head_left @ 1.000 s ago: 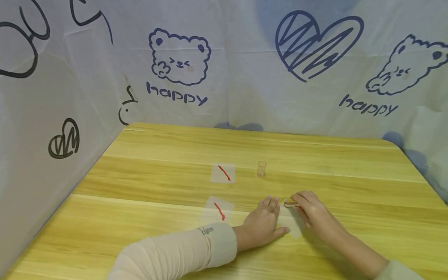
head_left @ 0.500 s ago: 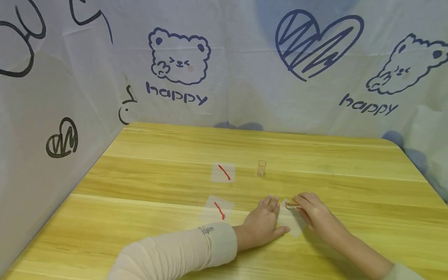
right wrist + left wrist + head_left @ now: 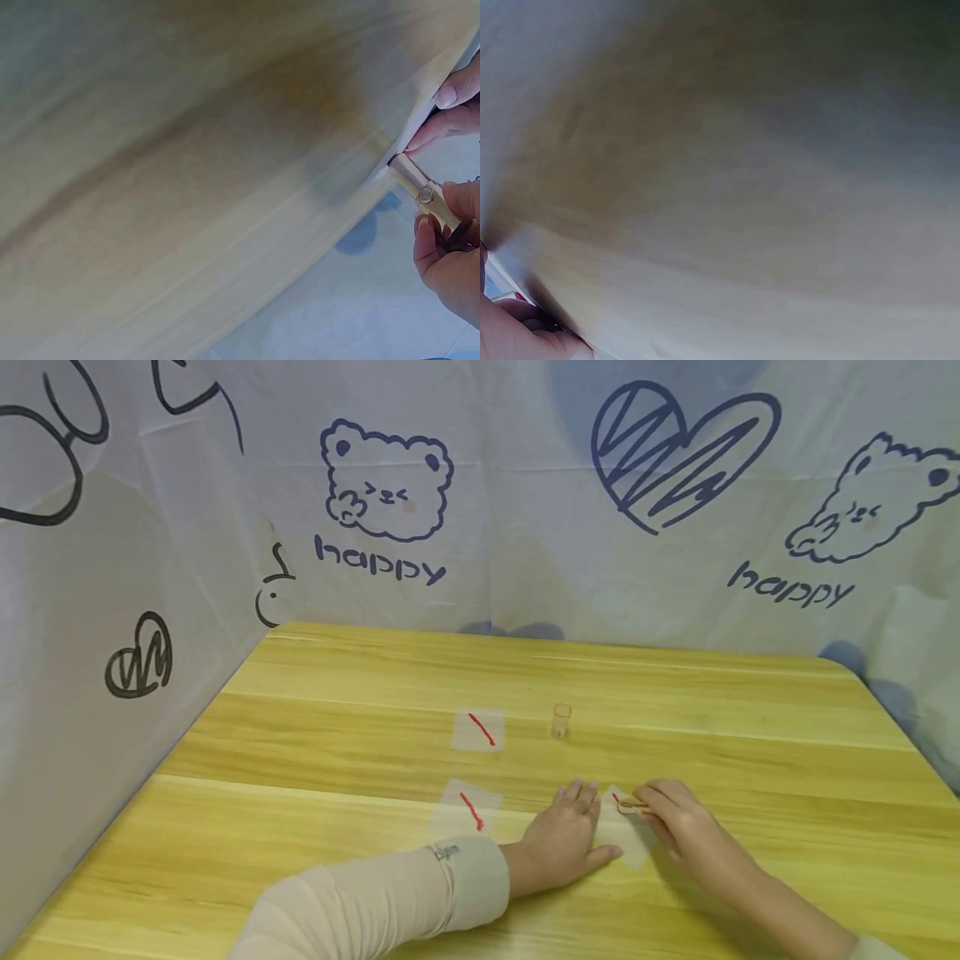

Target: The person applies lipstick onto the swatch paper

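My left hand (image 3: 561, 845) lies with fingers extended on the left part of a small white paper (image 3: 632, 845). On the right, my right hand (image 3: 690, 831) pinches a lipstick (image 3: 634, 807), its tip end low over the same paper. A short red stroke (image 3: 616, 797) shows beside that end. The right wrist view has the lipstick (image 3: 425, 193) as a shiny gold-pink tube with a round emblem, held between thumb and fingers. Only part of my left hand (image 3: 521, 334) enters the left wrist view, at the lower left corner.
Two paper squares, a far one (image 3: 462, 739) and a nearer one (image 3: 446, 814), lie left of my hands, each with a red slanted line. A clear, amber-tinted cap (image 3: 560, 722) stands beyond my left hand on the wooden table (image 3: 300, 743). White drawn-on sheeting (image 3: 517, 552) encloses the table.
My right hand has drawn the lipstick slightly down and right across the paper, and a short red stroke has appeared behind it. My left hand stays in place.
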### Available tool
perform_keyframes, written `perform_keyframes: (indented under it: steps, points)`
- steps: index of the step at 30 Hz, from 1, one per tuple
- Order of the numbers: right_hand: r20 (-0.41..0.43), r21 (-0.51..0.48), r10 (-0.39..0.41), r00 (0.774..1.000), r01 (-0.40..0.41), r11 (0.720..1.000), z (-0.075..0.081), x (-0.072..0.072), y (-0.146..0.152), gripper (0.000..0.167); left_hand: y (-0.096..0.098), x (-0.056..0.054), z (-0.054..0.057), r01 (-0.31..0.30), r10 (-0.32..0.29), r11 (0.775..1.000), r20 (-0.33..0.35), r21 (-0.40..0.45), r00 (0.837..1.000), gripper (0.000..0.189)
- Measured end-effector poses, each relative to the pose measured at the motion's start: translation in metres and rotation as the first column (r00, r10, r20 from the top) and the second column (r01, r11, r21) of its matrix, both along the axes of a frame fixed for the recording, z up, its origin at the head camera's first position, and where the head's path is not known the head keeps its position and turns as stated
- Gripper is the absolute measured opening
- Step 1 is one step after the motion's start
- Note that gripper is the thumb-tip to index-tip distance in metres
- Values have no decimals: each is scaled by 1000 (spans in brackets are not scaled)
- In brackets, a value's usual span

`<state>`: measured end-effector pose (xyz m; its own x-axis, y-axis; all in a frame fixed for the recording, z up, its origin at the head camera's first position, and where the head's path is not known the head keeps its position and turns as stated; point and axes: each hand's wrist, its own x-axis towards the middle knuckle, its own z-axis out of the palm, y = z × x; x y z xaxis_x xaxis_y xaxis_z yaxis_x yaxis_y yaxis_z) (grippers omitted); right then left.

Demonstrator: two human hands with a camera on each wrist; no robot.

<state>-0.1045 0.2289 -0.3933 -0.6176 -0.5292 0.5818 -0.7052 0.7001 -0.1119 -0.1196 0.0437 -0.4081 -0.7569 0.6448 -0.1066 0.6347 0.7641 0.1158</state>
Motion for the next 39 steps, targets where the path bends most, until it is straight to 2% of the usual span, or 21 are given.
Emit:
perform_keyframes:
  steps: [5, 6, 7, 19, 34, 39]
  points:
    - [-14, -7, 2, 1000, -2, 1000, 0, 1, 1, 48, 0, 0, 0, 0, 0, 1000, -5, -9, 1000, 70]
    - [-14, -7, 1, 1000, -1, 1000, 0, 2, 1, 59, 0, 0, 0, 1, -1, 1000, -6, -11, 1000, 70]
    - [-10, -8, 1, 1000, -1, 1000, 1, 2, 1, 60, 0, 0, 0, 1, -1, 1000, -5, -13, 1000, 70]
    - [-16, -14, -9, 1000, 9, 1000, 0, 6, 2, 60, -1, 0, 2, 2, -2, 1000, 7, -13, 1000, 70]
    - [-6, -39, -11, 1000, 10, 999, -2, 11, 4, 57, 0, 0, 1, 9, -10, 1000, -12, -20, 1000, 70]
    - [-26, -46, -9, 1000, 8, 999, -3, 13, 4, 55, 0, 0, 1, 8, -8, 1000, -13, -20, 1000, 70]
